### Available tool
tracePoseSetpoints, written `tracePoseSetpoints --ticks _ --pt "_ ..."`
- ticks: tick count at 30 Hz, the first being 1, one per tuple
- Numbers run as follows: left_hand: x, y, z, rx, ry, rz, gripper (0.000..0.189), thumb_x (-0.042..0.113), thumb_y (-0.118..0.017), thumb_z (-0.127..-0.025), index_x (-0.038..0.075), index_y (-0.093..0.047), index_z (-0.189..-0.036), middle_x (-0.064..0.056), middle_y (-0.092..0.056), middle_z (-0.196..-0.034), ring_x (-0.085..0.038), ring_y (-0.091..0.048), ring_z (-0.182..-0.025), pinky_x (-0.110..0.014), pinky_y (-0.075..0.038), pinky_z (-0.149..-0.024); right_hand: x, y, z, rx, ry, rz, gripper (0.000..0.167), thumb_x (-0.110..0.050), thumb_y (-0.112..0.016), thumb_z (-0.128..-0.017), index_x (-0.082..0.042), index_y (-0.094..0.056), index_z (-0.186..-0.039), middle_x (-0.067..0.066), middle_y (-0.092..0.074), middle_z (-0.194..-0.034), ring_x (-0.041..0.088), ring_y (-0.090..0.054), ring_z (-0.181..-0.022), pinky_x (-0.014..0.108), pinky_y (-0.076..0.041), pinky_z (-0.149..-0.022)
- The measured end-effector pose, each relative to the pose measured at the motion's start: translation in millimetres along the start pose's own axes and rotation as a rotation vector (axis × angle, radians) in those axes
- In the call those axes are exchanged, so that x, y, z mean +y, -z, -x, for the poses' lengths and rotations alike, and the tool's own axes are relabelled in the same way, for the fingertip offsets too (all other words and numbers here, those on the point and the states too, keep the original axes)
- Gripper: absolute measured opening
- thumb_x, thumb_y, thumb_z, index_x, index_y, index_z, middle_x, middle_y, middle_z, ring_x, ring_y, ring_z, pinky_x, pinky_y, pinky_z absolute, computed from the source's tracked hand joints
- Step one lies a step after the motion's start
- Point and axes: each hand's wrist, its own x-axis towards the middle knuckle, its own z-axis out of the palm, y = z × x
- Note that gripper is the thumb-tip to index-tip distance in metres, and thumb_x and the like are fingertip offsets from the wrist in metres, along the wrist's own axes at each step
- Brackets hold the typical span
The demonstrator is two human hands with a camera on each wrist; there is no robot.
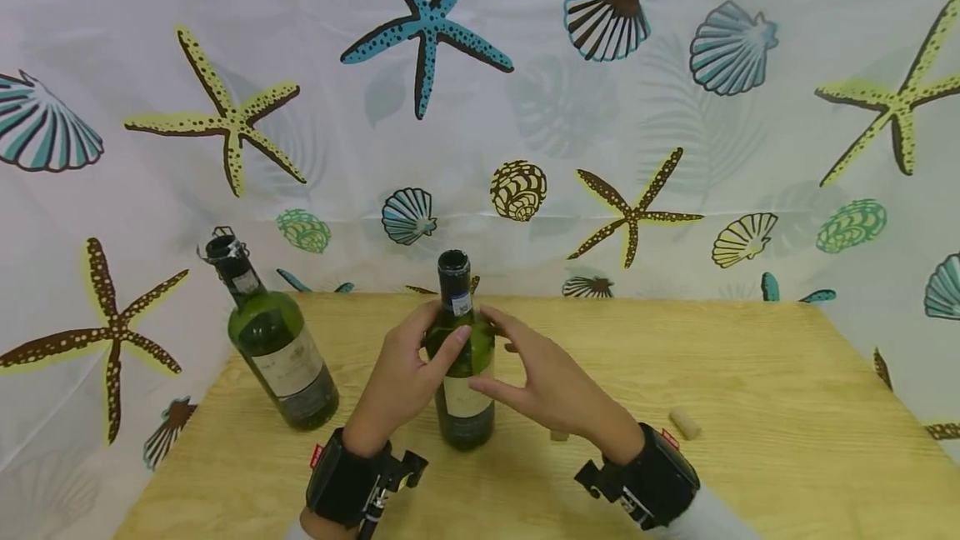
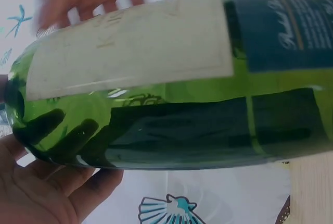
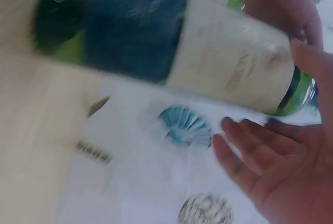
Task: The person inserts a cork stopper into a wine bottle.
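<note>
A green glass wine bottle (image 1: 474,398) with a cream label stands upright between the two hands. The left hand (image 1: 408,369) grips its shoulder, thumb laid across the front and the fingers going round behind, partly hidden. At the other side the right hand (image 1: 547,377) is spread, its thumb tip beside the label. In the right wrist view that thumb overlaps the bottle (image 3: 229,52), while the fingers (image 3: 250,156) stand apart from the glass. The left wrist view shows the bottle (image 2: 171,104) with the left fingers (image 2: 101,185) curved at its shoulder.
A second green wine bottle (image 1: 288,365), with torn foil at its mouth, stands at the left of the wooden table (image 1: 750,357). A cork (image 1: 684,423) lies at the right, and a small tan piece (image 1: 558,435) shows beside the right forearm. A seashell-print cloth (image 1: 480,140) hangs behind.
</note>
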Motion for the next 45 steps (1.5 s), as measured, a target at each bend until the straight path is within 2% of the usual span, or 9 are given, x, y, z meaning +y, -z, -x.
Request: tracePoseSetpoints --ticks 5,9,13,16,25,31,38,41,45 --pt "4.6 -8.4 -2.1 -0.005 0.021 0.000 0.037 0.027 -0.054 -0.101 0.007 -0.053 -0.133 -0.006 -0.061 -0.119 -0.017 -0.063 -0.104 -0.035 -0.055 -0.082 26.1 4.1 34.8 -0.194 -0.120 0.133 0.068 -0.040 -0.068 -0.092 -0.005 -0.044 -0.145 0.016 -0.039 -0.150 0.034 -0.045 -0.132 0.050 -0.044 -0.099" --pt "6.3 -13.8 1.4 -0.041 0.058 0.027 0.040 0.027 -0.052 -0.102 0.007 -0.049 -0.137 -0.006 -0.057 -0.124 -0.018 -0.060 -0.109 -0.039 -0.053 -0.086 41.4 -4.6 56.5 -0.323 -0.203 0.244 0.053 -0.025 -0.075 -0.087 -0.002 -0.057 -0.132 0.021 -0.050 -0.139 0.038 -0.059 -0.113 0.047 -0.053 -0.081" --pt "7.1 -18.1 5.8 -0.112 0.066 0.046 0.046 0.028 -0.053 -0.102 0.007 -0.042 -0.141 -0.006 -0.053 -0.126 -0.019 -0.057 -0.113 -0.044 -0.049 -0.092 48.0 -15.3 68.5 -0.305 -0.240 0.342 0.036 -0.014 -0.075 -0.083 -0.006 -0.067 -0.117 0.009 -0.064 -0.108 0.023 -0.066 -0.081 0.034 -0.051 -0.058" --pt "8.2 -20.8 8.7 -0.174 0.067 0.072 0.052 0.029 -0.057 -0.100 0.012 -0.038 -0.144 -0.004 -0.050 -0.127 -0.018 -0.055 -0.116 -0.046 -0.046 -0.096 50.4 -20.6 70.3 -0.266 -0.224 0.393 0.028 -0.010 -0.075 -0.081 -0.007 -0.070 -0.109 0.003 -0.062 -0.092 0.015 -0.060 -0.067 0.029 -0.047 -0.052" --pt "20.6 -32.9 12.5 -0.281 0.080 0.131 0.066 0.035 -0.066 -0.094 0.024 -0.030 -0.147 0.002 -0.046 -0.133 -0.014 -0.053 -0.118 -0.041 -0.048 -0.096 46.6 2.2 66.6 -0.246 -0.172 0.347 0.017 -0.014 -0.070 -0.089 -0.010 -0.071 -0.105 -0.001 -0.059 -0.091 0.009 -0.056 -0.064 0.026 -0.045 -0.052" --pt "28.4 -40.3 13.1 -0.329 0.097 0.147 0.068 0.039 -0.065 -0.094 0.023 -0.028 -0.148 0.002 -0.045 -0.134 -0.014 -0.053 -0.118 -0.039 -0.048 -0.096 28.2 32.3 66.0 -0.145 -0.117 0.249 0.019 -0.019 -0.058 -0.099 -0.012 -0.067 -0.114 -0.002 -0.056 -0.094 0.002 -0.050 -0.065 0.022 -0.043 -0.054" --pt "28.1 -47.0 12.3 -0.407 0.106 0.257 0.058 0.032 -0.064 -0.096 0.032 -0.032 -0.144 0.005 -0.052 -0.128 -0.012 -0.057 -0.112 -0.038 -0.047 -0.097 4.6 57.6 69.1 -0.053 -0.174 0.113 0.024 -0.033 -0.044 -0.105 -0.015 -0.061 -0.106 -0.012 -0.056 -0.083 0.000 -0.052 -0.067 0.024 -0.047 -0.060" --pt "27.3 -49.2 11.4 -0.429 0.099 0.301 0.058 0.029 -0.064 -0.096 0.034 -0.032 -0.143 0.005 -0.054 -0.126 -0.012 -0.059 -0.109 -0.036 -0.048 -0.095 -9.2 75.5 68.4 0.062 -0.078 0.107 0.015 -0.022 -0.048 -0.104 -0.014 -0.061 -0.101 -0.013 -0.060 -0.081 0.001 -0.056 -0.068 0.024 -0.049 -0.060" --pt "28.3 -53.2 10.6 -0.433 0.067 0.324 0.059 0.029 -0.064 -0.096 0.032 -0.032 -0.144 0.003 -0.054 -0.127 -0.013 -0.060 -0.108 -0.034 -0.049 -0.093 -32.7 103.1 61.1 0.319 0.127 0.171 0.013 -0.003 -0.052 -0.100 -0.009 -0.062 -0.107 -0.009 -0.066 -0.092 0.007 -0.063 -0.080 0.020 -0.052 -0.071"
